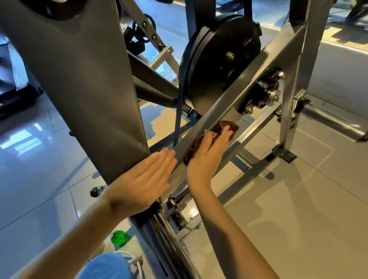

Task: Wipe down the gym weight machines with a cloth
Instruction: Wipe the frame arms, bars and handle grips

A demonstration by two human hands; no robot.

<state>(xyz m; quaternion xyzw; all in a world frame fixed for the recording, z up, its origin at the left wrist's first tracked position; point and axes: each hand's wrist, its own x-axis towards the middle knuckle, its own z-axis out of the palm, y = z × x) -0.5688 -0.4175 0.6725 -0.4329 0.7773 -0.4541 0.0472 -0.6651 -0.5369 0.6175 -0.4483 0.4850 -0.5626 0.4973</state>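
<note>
A grey steel weight machine fills the view, with a slanted frame bar (pixel 223 102) running from lower left to upper right. My right hand (pixel 208 154) presses a brown cloth (pixel 228 127) flat against that bar, fingers stretched out over the cloth, just below a large black pulley disc (pixel 218 60). My left hand (pixel 146 180) lies flat with straight fingers against the lower end of the wide grey upright arm (pixel 91 77), right beside the bar. It holds nothing.
A chrome weight peg (pixel 334 122) sticks out at the right. A black belt (pixel 178 117) hangs from the pulley. A green bottle (pixel 119 237) stands on the tiled floor (pixel 305 204) near my blue trouser leg (pixel 106 272). More gym equipment stands at the far left.
</note>
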